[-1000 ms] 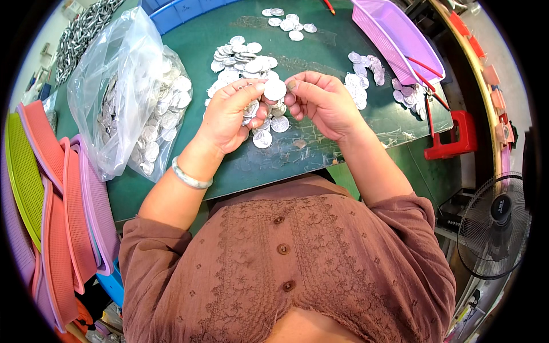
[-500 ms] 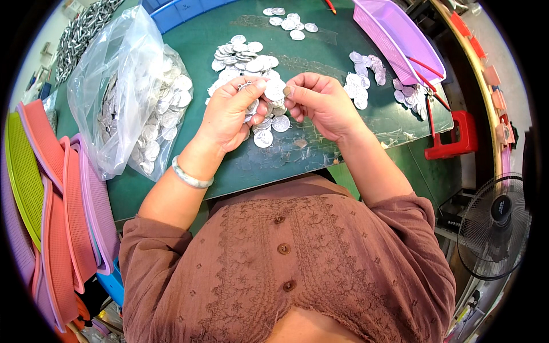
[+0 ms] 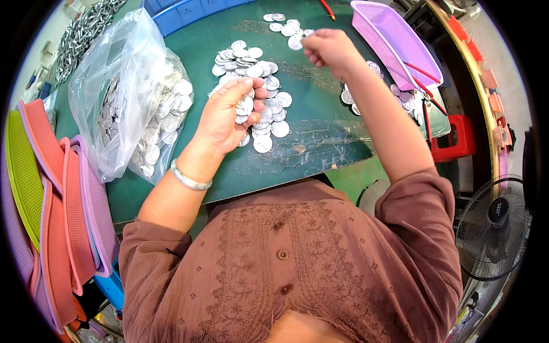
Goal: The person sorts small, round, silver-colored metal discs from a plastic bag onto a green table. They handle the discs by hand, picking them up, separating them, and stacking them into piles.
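My left hand (image 3: 226,117) is closed around several round silver medals (image 3: 244,106) with small loops, its thumb across the top. Just beyond and beside it lies a heap of the same medals (image 3: 279,99) on the green table. My right hand (image 3: 331,51) reaches out to the far side, thumb and fingers pinched at the edge of a silver medal (image 3: 295,43). That medal is beside a small group of loose medals (image 3: 291,27); whether it also rests on the table I cannot tell.
A clear plastic bag (image 3: 134,103) of medals stands at the left, near stacked coloured baskets (image 3: 68,211). A blue bin (image 3: 197,12) is at the back. A purple basket (image 3: 389,40), red-handled pliers (image 3: 426,86) and more medals (image 3: 406,97) lie to the right. A red stool (image 3: 454,140) and fan (image 3: 497,223) stand beyond.
My right hand has left my left hand and moved away to the far right, up to the small group of medals. My left hand stays over the heap, holding its medals.
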{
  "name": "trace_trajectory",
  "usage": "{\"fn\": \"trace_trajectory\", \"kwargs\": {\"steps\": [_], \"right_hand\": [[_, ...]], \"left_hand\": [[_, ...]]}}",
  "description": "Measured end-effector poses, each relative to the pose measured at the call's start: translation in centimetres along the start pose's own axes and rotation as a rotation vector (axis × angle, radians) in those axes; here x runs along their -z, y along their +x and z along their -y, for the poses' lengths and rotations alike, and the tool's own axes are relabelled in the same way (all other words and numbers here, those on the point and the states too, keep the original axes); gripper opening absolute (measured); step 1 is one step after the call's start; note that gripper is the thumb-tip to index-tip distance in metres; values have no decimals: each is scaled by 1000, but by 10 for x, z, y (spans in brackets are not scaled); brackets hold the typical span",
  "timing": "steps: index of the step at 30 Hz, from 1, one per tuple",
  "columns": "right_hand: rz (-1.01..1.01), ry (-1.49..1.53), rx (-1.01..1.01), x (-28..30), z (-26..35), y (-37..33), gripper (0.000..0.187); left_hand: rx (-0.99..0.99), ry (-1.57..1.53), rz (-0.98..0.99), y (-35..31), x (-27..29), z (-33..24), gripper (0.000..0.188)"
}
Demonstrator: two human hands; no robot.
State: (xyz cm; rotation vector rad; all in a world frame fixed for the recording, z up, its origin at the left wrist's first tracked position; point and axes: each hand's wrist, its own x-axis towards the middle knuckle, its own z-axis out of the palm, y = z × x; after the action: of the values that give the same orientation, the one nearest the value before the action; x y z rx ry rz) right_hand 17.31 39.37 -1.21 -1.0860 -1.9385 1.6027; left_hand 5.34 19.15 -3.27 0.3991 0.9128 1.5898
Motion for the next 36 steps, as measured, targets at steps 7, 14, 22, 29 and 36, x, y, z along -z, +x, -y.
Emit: {"fn": "trace_trajectory", "kwargs": {"steps": [7, 14, 22, 29, 36], "right_hand": [[-205, -229, -2, 11, 8, 40, 18], [214, -655, 474, -35, -2, -4, 31], [214, -893, 587, -52, 4, -14, 30], [152, -973, 985, -57, 1, -17, 17], [236, -1207, 1130, -61, 3, -5, 11]], "left_hand": [[-12, -71, -93, 4, 1, -7, 22], [-62, -150, -117, 5, 7, -10, 21], [-66, -158, -160, 7, 9, -15, 17], [-104, -56, -197, 6, 6, -12, 18], [-94, -54, -210, 5, 5, -14, 17]]}}
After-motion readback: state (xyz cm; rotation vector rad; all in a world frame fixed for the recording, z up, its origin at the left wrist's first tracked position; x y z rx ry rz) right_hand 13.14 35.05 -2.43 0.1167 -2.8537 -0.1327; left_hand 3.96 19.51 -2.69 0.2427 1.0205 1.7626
